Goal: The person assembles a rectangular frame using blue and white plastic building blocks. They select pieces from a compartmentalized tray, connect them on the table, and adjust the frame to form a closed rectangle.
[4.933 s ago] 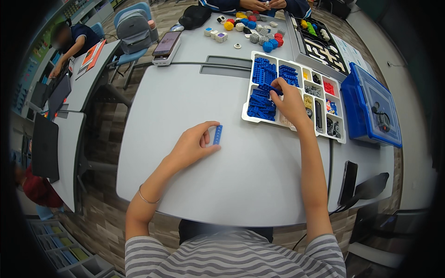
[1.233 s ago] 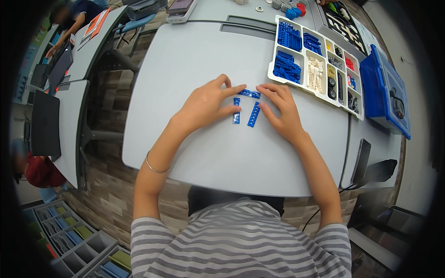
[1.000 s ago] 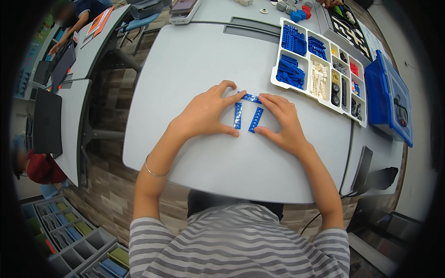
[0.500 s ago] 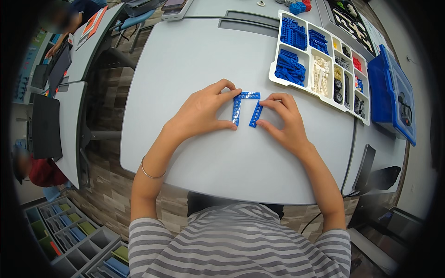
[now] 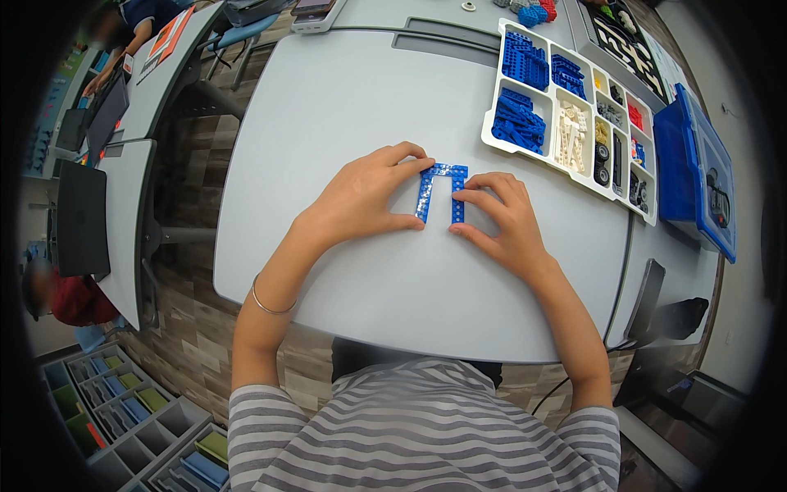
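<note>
On the table before me lie three studded blue building strips in an upside-down U. My left hand (image 5: 358,195) pinches the left blue strip (image 5: 424,199) lengthwise, index finger at its top corner and thumb at its lower end. A crosswise blue strip (image 5: 448,170) spans the far side. Along the other side stands the right blue strip (image 5: 457,205), its upper end meeting the crosswise one. My right hand (image 5: 506,220) grips this strip from the right, with fingers at its edge and thumb near its lower end. Whether the corner there is pressed together I cannot tell.
A white sorting tray (image 5: 490,141) holds blue, white, grey and red parts and wheels at the far right. Beside it stands a blue bin (image 5: 668,148) with a clear lid. A co-worker's arm (image 5: 139,37) shows at another table, far left.
My right hand has turned the right strip upright and brought its top against the crosswise strip's right end. The left hand and its strip have shifted slightly right.
</note>
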Demonstrator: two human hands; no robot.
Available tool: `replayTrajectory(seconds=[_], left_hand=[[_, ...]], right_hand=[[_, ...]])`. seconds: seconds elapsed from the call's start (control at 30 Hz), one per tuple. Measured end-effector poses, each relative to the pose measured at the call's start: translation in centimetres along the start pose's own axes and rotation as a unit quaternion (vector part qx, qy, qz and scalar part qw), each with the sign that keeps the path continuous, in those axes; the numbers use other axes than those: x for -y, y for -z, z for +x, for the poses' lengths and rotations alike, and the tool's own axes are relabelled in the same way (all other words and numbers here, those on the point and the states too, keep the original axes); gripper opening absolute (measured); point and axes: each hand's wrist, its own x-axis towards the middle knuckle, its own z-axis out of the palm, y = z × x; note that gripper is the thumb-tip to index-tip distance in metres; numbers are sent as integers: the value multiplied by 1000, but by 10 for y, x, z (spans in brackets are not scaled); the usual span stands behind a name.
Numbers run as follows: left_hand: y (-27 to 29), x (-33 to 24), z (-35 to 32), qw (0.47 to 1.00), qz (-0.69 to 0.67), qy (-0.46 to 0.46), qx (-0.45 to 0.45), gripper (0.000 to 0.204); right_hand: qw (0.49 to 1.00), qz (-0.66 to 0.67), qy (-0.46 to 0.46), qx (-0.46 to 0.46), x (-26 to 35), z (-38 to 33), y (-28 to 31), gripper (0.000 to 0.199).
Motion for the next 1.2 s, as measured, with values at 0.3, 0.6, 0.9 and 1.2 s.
replayTrajectory(seconds=[0.3,0.6,0.9,1.2], left_hand=[[1,0,0,1000,-7,5,2,75],[-30,-5,23,992,-24,47,-111,35],[-38,1,44,975,-69,77,-195,16],[-22,-33,3,945,-177,199,-188,21]], right_hand=[[1000,2,-8,-14,1,-1,-1,43],[1000,5,2,-21,-2,-3,-3,40],[999,4,-5,-40,-5,-6,-7,38],[999,9,-3,-47,-8,-6,-11,36]])
